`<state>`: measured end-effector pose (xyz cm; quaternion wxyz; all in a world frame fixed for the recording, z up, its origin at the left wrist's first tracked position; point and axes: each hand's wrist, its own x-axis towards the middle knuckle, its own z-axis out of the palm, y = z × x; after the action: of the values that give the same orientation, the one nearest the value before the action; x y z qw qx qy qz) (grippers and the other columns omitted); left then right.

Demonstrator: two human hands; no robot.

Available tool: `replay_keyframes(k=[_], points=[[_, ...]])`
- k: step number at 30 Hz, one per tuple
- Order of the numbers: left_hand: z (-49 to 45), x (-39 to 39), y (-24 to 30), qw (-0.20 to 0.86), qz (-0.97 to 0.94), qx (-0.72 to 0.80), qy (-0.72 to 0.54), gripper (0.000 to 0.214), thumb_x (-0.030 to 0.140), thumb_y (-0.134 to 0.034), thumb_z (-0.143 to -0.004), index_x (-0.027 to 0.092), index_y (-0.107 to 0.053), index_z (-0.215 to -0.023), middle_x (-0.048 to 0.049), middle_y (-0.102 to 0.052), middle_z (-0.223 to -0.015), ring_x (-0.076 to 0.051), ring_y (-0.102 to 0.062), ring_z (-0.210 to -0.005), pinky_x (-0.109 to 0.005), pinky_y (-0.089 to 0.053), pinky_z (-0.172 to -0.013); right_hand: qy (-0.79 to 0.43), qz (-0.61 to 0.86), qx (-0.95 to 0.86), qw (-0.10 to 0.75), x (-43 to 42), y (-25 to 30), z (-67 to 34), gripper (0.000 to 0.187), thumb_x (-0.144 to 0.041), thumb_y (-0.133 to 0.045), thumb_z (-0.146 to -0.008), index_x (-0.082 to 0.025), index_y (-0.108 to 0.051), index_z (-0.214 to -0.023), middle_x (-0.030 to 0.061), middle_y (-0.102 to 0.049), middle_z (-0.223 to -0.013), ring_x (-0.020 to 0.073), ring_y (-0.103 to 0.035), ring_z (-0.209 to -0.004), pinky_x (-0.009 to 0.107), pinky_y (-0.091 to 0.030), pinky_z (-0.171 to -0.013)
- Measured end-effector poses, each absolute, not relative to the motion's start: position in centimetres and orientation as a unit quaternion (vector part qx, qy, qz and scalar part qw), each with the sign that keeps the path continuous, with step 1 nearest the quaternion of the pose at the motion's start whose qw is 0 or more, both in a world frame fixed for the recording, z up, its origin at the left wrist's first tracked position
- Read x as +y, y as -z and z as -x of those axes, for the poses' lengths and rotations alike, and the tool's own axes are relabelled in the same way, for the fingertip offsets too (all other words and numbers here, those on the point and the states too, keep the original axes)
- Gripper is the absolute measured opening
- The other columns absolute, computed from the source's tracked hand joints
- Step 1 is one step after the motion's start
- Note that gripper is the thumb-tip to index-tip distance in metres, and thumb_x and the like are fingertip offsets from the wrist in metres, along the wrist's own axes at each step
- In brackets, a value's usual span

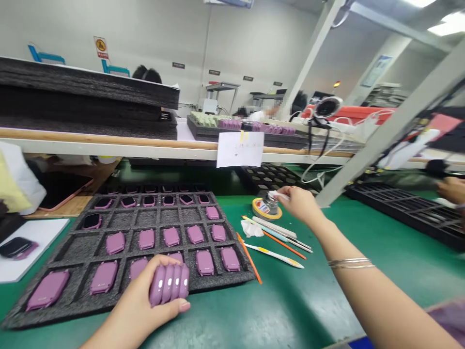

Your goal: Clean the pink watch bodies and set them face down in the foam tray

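Observation:
My left hand [145, 295] is closed round a row of several purple smartwatch cases [169, 283], held side by side over the front edge of a black foam tray [134, 218]. More purple cases lie in the tray's compartments, some with dark screens up. My right hand [300, 203] pinches a small white wipe [279, 195] at the mouth of a small clear bottle [269, 201]. That bottle stands within a yellow-edged tape roll [257, 208]; whether the wipe touches the liquid is hidden.
A crumpled tissue [252, 229], a white-and-yellow toothbrush [276, 255] and several thin sticks lie right of the tray. A loose watch [17, 247] rests on white paper at left. A slanted metal post [378, 111] rises at right. Another person's hand [451, 190] is at far right.

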<state>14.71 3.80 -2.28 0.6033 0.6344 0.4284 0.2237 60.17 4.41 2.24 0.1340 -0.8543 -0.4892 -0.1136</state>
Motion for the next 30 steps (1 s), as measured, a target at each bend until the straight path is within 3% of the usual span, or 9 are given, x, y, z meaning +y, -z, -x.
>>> replay_keyframes(k=[4, 8, 11, 14, 16, 19, 24, 30], points=[[-14.7, 3.6, 1.4, 0.62, -0.638, 0.401, -0.216, 0.053, 0.034, -0.081, -0.068, 0.022, -0.053, -0.111, -0.0071, -0.069, -0.113, -0.026, -0.069, -0.097, -0.038, -0.051, -0.091, 0.117, 0.842, -0.505, 0.149, 5.5, -2.9, -58.5, 0.027, -0.04, -0.064, -0.095, -0.016, -0.065, -0.081, 0.0014, -0.066, -0.077, 0.0134, -0.063, -0.069, 0.031, -0.054, -0.07], [-14.8, 3.5, 0.9, 0.628, -0.63, 0.398, -0.224, 0.057, 0.032, -0.085, -0.064, 0.021, -0.052, -0.109, -0.005, -0.066, -0.108, -0.023, -0.066, -0.092, -0.036, -0.048, -0.088, 0.097, 0.764, -0.598, 0.221, 5.1, -3.1, -51.8, 0.042, -0.053, -0.053, -0.092, -0.016, -0.072, -0.089, 0.0113, -0.071, -0.074, 0.0231, -0.07, -0.068, 0.033, -0.048, -0.059], [-14.9, 3.4, 0.8, 0.622, -0.629, 0.412, -0.219, 0.061, 0.033, -0.087, -0.06, 0.02, -0.053, -0.109, -0.0046, -0.065, -0.105, -0.023, -0.061, -0.096, -0.035, -0.046, -0.089, 0.033, 0.658, -0.696, 0.286, 2.6, -2.7, -43.1, 0.026, -0.048, -0.061, -0.091, -0.025, -0.071, -0.096, 0.0045, -0.075, -0.084, 0.0183, -0.071, -0.071, 0.026, -0.053, -0.061], [-15.1, 3.5, 1.1, 0.623, -0.627, 0.399, -0.242, 0.059, 0.029, -0.086, -0.059, 0.018, -0.053, -0.107, -0.0033, -0.062, -0.104, -0.02, -0.056, -0.093, -0.031, -0.043, -0.084, -0.062, 0.436, -0.802, 0.403, -0.2, -1.9, -35.2, 0.003, -0.024, -0.064, -0.092, -0.023, -0.067, -0.091, 0.0026, -0.072, -0.082, 0.0155, -0.068, -0.072, 0.025, -0.056, -0.064], [-15.1, 3.5, 1.4, 0.633, -0.624, 0.378, -0.259, 0.054, 0.024, -0.082, -0.061, 0.018, -0.052, -0.105, -0.0003, -0.058, -0.096, -0.017, -0.053, -0.085, -0.028, -0.041, -0.077, -0.063, 0.372, -0.815, 0.439, -1.1, -1.3, -32.0, 0.008, -0.015, -0.062, -0.092, -0.021, -0.065, -0.096, 0.0033, -0.07, -0.085, 0.015, -0.066, -0.074, 0.025, -0.056, -0.067], [-15.1, 3.5, 1.7, 0.646, -0.615, 0.369, -0.263, 0.048, 0.023, -0.077, -0.065, 0.017, -0.05, -0.105, 0.0027, -0.054, -0.087, -0.014, -0.05, -0.076, -0.026, -0.039, -0.071, -0.062, 0.354, -0.814, 0.455, -0.9, -0.2, -30.5, 0.011, -0.009, -0.058, -0.093, -0.019, -0.062, -0.097, 0.0046, -0.068, -0.085, 0.0157, -0.063, -0.075, 0.028, -0.055, -0.068], [-14.9, 3.3, 2.0, 0.635, -0.624, 0.37, -0.267, 0.049, 0.025, -0.081, -0.064, 0.017, -0.052, -0.103, -0.0006, -0.06, -0.095, -0.016, -0.054, -0.083, -0.025, -0.041, -0.072, -0.068, 0.371, -0.802, 0.463, 0.2, 0.7, -30.8, 0.013, -0.01, -0.06, -0.093, -0.019, -0.058, -0.102, 0.0045, -0.067, -0.087, 0.0167, -0.063, -0.08, 0.029, -0.056, -0.07], [-14.8, 3.3, 2.2, 0.647, -0.62, 0.364, -0.255, 0.048, 0.027, -0.081, -0.068, 0.018, -0.051, -0.104, 0.0029, -0.059, -0.087, -0.012, -0.051, -0.074, -0.023, -0.038, -0.067, -0.094, 0.371, -0.811, 0.443, -0.2, 0.2, -30.7, 0.013, -0.011, -0.058, -0.094, -0.02, -0.058, -0.101, 0.0039, -0.065, -0.085, 0.0164, -0.061, -0.076, 0.029, -0.055, -0.067]])
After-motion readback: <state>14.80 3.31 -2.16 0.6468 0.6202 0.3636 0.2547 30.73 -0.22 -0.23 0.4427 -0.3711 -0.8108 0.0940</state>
